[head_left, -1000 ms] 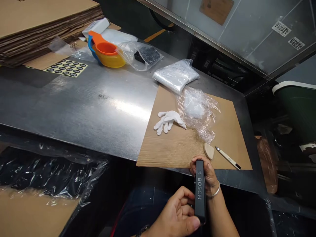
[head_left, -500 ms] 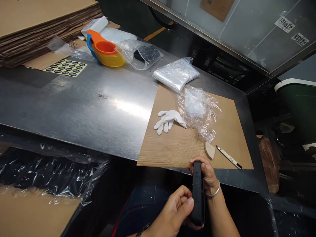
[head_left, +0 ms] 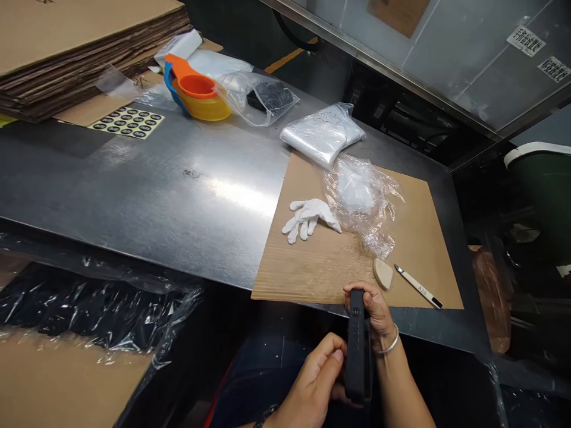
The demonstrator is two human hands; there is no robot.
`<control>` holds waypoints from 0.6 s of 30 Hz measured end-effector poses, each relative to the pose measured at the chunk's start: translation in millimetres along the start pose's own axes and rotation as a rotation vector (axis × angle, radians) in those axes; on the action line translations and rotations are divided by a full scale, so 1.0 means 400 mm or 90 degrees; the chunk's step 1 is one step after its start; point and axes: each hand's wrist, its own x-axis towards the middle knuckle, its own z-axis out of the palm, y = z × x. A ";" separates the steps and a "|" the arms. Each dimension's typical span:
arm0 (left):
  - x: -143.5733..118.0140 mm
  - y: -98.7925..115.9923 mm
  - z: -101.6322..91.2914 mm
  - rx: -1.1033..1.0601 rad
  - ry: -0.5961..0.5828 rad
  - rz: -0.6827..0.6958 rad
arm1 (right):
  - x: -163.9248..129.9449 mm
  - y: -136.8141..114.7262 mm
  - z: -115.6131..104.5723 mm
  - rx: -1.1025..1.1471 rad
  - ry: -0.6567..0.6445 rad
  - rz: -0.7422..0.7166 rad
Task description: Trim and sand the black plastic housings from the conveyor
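A long black plastic piece, with raised marks along its narrow face, is held upright in front of my body, just off the table's near edge. My right hand is closed around its far end, thumb and fingers on either side. The curled fingers of my left hand grip its near left side; some fingertips are hidden behind it. Just beyond, a beige wedge-shaped pad and a pale knife-like tool marked A26 lie on a cardboard sheet.
On the cardboard lie a white glove and crumpled clear plastic. A plastic-wrapped packet, nested coloured scoops, a sticker sheet and stacked cardboard sit farther back on the metal table. A lined box stands lower left.
The black piece has turned slightly in my hands, showing more of its right side. My left thumb has drawn back off its front face. The whole view has shifted a little.
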 end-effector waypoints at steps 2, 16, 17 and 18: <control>0.002 -0.001 -0.003 0.000 0.000 -0.005 | 0.002 0.001 -0.002 -0.017 0.003 0.003; 0.079 0.053 -0.082 0.462 0.152 0.187 | 0.102 -0.115 0.022 -0.433 0.038 -0.098; 0.096 0.059 -0.085 0.464 0.169 0.193 | 0.115 -0.127 0.024 -0.477 0.049 -0.120; 0.114 0.065 -0.090 0.463 0.186 0.196 | 0.129 -0.140 0.024 -0.522 0.067 -0.145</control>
